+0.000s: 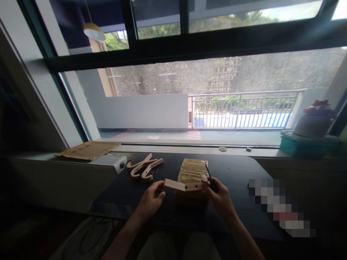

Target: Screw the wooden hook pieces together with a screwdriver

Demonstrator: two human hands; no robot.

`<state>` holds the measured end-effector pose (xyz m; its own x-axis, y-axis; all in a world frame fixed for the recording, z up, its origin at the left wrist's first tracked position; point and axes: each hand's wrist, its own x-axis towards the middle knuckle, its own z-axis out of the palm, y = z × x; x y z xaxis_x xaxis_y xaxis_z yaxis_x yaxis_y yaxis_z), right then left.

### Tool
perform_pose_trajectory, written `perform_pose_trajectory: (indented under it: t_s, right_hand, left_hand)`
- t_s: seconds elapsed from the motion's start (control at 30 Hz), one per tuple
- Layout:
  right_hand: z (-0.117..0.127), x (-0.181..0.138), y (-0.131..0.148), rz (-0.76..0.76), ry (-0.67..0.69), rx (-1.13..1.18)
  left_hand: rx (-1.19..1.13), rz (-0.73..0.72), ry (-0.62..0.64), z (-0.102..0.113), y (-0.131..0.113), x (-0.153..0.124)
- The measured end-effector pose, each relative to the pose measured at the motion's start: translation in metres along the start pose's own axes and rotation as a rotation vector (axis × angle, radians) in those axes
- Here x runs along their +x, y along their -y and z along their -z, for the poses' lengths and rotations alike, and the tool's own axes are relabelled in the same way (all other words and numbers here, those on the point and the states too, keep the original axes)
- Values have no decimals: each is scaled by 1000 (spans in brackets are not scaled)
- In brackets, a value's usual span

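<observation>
My left hand (151,198) is closed on the left end of a pale wooden strip (182,186), held level above a dark table (238,173). My right hand (221,196) grips the strip's right end together with a thin dark tool (210,177). Just behind and under the strip lies a stack of wooden pieces in clear wrap (193,170). To the left, three curved wooden pieces (143,167) lie loose on the table.
A brown cardboard envelope (88,149) and a white ribbed device (110,160) sit on the ledge at left. A teal box with a pale jar (311,139) stands at right. A blurred patch (282,207) covers part of the table. A large window fills the back.
</observation>
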<state>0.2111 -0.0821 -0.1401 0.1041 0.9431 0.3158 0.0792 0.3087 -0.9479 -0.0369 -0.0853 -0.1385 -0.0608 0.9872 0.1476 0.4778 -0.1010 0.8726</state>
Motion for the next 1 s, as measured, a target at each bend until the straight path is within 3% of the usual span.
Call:
perform_pose_trajectory:
  t_s: [0.07, 0.17, 0.23, 0.5, 0.67, 1.0]
  right_hand:
    - [3, 3, -1, 11, -17, -33]
    - [7, 10, -1, 16, 0, -86]
    - [11, 13, -1, 18, 12, -110]
    - [18, 8, 5, -6, 69, -247]
    - [21, 1, 10, -35, 113, -276]
    - [22, 2, 21, -40, 90, -301]
  left_hand:
    - [38, -201, 20, -7, -1, 11]
    - [69, -487, 154, -27, 2, 14]
    - [61, -585, 217, -39, 5, 8]
    - [5, -501, 119, -52, 5, 2]
    - [-91, -454, 131, -56, 6, 6]
    - [-70, -461, 129, -56, 7, 9]
